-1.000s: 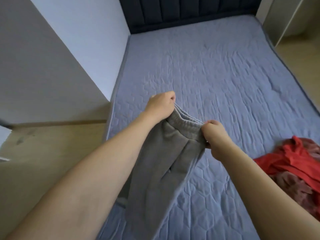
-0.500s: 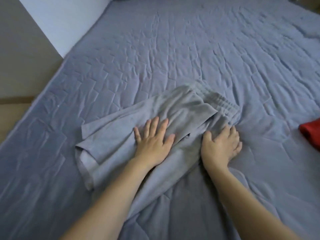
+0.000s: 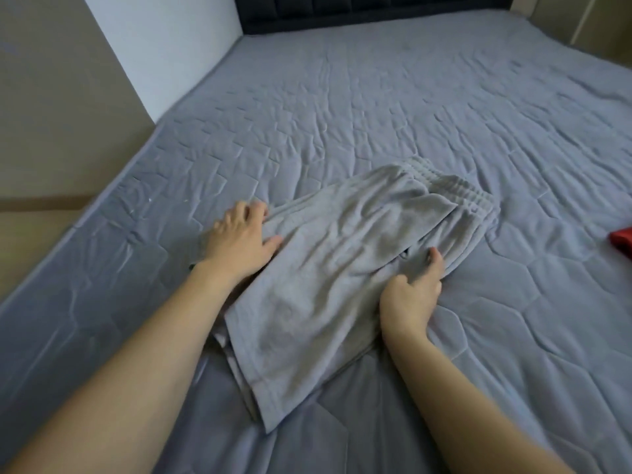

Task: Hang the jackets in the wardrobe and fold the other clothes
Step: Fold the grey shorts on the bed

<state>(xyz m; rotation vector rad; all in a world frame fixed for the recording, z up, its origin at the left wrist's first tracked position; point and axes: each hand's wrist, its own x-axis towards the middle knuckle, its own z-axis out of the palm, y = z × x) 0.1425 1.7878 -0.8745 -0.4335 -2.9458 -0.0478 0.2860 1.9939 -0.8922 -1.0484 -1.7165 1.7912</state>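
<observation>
Shorts (image 3: 342,268), one grey pair, lie on the bed (image 3: 376,107) before us. Our left hand (image 3: 239,241) rests flat on their left edge; our right hand (image 3: 415,289) pinches the fabric. One red garment (image 3: 622,241), perhaps a shirt, shows at right.

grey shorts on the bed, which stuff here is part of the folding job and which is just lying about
Part of the job:
- grey shorts, lying on the bed
- left hand, resting on their left edge
- right hand, fingers curled into their right edge

Just lying about:
- red garment, at the frame's right edge
- quilted bed cover
- dark headboard
</observation>
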